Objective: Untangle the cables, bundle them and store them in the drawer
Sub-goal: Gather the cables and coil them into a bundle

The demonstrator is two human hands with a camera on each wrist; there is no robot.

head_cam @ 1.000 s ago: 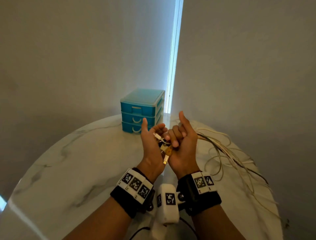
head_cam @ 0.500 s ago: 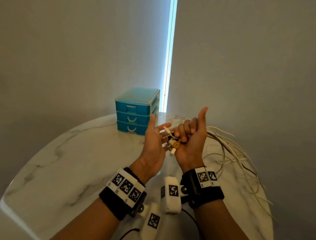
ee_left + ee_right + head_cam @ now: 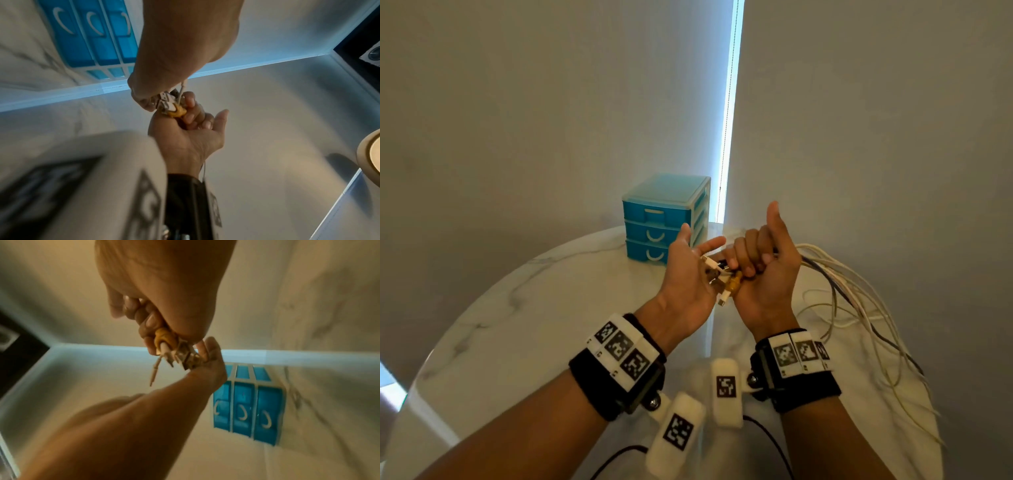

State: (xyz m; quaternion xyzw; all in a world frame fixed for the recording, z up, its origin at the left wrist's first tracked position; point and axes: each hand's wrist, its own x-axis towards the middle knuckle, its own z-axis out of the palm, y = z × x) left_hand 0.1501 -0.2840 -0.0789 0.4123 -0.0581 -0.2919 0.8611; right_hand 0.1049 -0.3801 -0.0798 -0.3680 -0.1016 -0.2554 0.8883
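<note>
Cables — ends hidden in right hand

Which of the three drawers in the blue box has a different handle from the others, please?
The top drawer of the blue box: in the head view it has a flat rectangular tab, while the middle drawer and bottom drawer carry white curved handles.

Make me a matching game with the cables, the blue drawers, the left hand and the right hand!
Things:
1. cables
2. drawer unit
3. left hand
4. right hand

States:
A. fingers curled round the bunch, thumb up
B. all three drawers shut, at the table's far edge
C. palm open against the plugs
D. trailing loose over the table on the right

Pairs: 1-D, 2-B, 3-C, 4-A
</note>
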